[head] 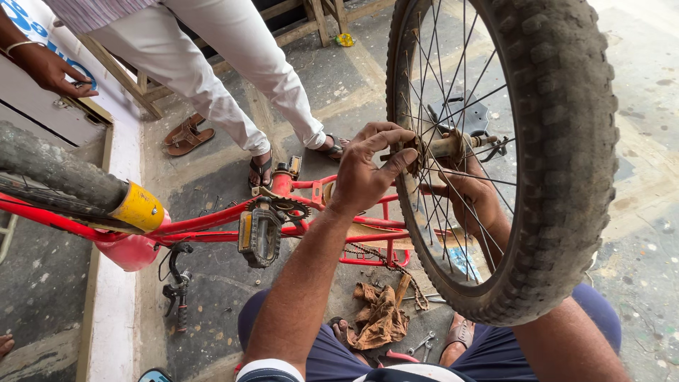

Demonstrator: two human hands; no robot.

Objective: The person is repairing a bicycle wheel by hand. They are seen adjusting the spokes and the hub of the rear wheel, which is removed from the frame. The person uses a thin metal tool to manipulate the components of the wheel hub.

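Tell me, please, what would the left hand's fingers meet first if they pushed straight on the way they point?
Probably nothing new: the left hand already has its fingers on the wheel hub; beyond lie spokes, though depth is unclear.

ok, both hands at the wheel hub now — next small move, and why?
Probably a small turn of the part at the hub with the left hand fingertips while the right hand steadies the axle from behind the spokes. The left fingers already pinch there, and the bicycle wheel is held upright off the red bike frame, so only the hands brace it.
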